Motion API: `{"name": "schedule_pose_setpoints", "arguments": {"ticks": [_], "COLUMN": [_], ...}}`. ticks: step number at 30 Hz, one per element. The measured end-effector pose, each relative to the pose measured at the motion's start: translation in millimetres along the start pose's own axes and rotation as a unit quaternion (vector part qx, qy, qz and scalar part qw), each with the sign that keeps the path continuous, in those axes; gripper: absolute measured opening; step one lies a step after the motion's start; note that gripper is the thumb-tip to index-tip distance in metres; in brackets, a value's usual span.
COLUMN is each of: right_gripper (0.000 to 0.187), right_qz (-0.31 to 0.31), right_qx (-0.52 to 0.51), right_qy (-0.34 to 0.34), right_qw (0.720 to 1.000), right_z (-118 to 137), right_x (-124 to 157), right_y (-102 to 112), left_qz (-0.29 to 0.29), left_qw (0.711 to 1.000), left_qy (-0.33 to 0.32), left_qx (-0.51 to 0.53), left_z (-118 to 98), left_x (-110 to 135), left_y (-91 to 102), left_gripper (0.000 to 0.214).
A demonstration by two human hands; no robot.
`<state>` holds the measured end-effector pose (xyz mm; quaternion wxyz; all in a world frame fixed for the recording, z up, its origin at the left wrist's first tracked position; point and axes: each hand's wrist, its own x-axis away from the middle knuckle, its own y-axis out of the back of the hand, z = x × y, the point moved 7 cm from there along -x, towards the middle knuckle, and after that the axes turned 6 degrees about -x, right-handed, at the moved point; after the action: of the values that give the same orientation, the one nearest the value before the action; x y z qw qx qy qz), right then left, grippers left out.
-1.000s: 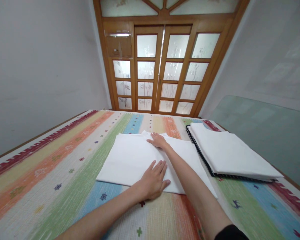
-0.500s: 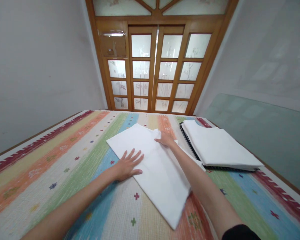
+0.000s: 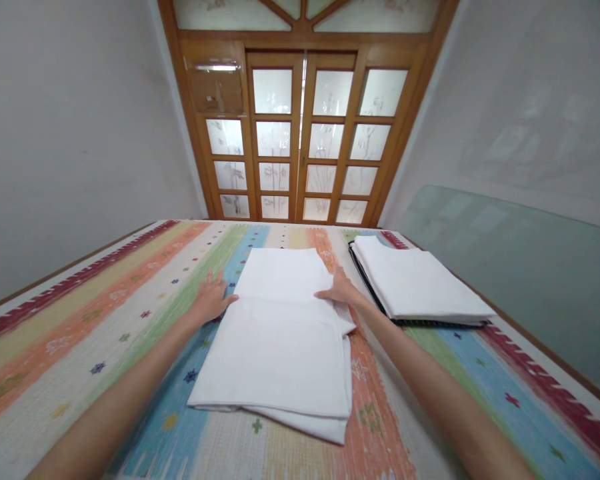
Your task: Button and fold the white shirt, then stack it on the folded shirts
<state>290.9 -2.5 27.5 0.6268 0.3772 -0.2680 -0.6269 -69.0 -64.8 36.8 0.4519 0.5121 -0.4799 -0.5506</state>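
Observation:
A folded white cloth (image 3: 280, 333) lies lengthwise in front of me on a striped, many-coloured bedcover (image 3: 105, 333). My left hand (image 3: 211, 299) rests flat at the cloth's left edge, fingers spread and touching it. My right hand (image 3: 341, 291) lies on the cloth's right edge, fingers stretched out over the fabric. Neither hand grips anything. The cloth's lower layers stick out unevenly at the near right corner.
A stack of folded white cloths on a dark one (image 3: 415, 283) sits at the right of the bedcover. A wooden door with frosted glass panes (image 3: 300, 133) stands behind. A glass sheet (image 3: 520, 267) leans on the right wall.
The white cloth has been turned from lying crosswise to lengthwise. My left hand moved from its near edge to its left side; my right hand went to its right side.

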Motion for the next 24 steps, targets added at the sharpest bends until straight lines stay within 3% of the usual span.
{"name": "schedule_pose_setpoints", "arguments": {"ticks": [3, 6, 10, 13, 15, 18, 21, 24], "right_gripper": [0.118, 0.115, 0.112, 0.110, 0.104, 0.082, 0.063, 0.063], "right_qz": [-0.050, -0.051, 0.008, 0.045, 0.065, 0.129, 0.158, 0.125], "right_qx": [-0.133, -0.285, -0.405, -0.433, -0.436, -0.415, -0.393, -0.416], "right_qy": [0.017, -0.059, -0.116, -0.067, -0.028, -0.028, -0.059, -0.079], "right_qw": [0.990, 0.955, 0.907, 0.898, 0.897, 0.900, 0.904, 0.897], "right_z": [-5.9, -21.7, -27.3, -16.6, -7.2, 1.9, 3.2, 1.9], "right_x": [11.6, 25.2, 41.8, 45.8, 46.2, 47.3, 48.4, 47.5], "right_y": [14.7, 20.1, 13.5, 11.4, 11.3, 4.5, 0.4, 4.8], "left_qz": [0.019, 0.034, 0.071, 0.112, 0.133, 0.167, 0.163, 0.135], "left_qw": [0.987, 0.915, 0.811, 0.755, 0.750, 0.774, 0.787, 0.776], "left_qy": [0.024, 0.114, 0.185, 0.200, 0.171, 0.097, 0.066, 0.066], "left_qx": [0.157, 0.386, 0.551, 0.614, 0.625, 0.603, 0.591, 0.613], "left_z": [-3.4, 2.4, 4.1, 1.8, -2.7, -12.2, -15.0, -13.0], "left_x": [-5.3, -8.4, -7.7, -4.0, -2.8, -2.7, -3.4, -2.7], "left_y": [-2.8, -5.9, -8.1, -8.6, -7.6, -8.9, -11.4, -8.6], "left_gripper": [0.033, 0.021, 0.049, 0.075, 0.090, 0.104, 0.098, 0.085]}}
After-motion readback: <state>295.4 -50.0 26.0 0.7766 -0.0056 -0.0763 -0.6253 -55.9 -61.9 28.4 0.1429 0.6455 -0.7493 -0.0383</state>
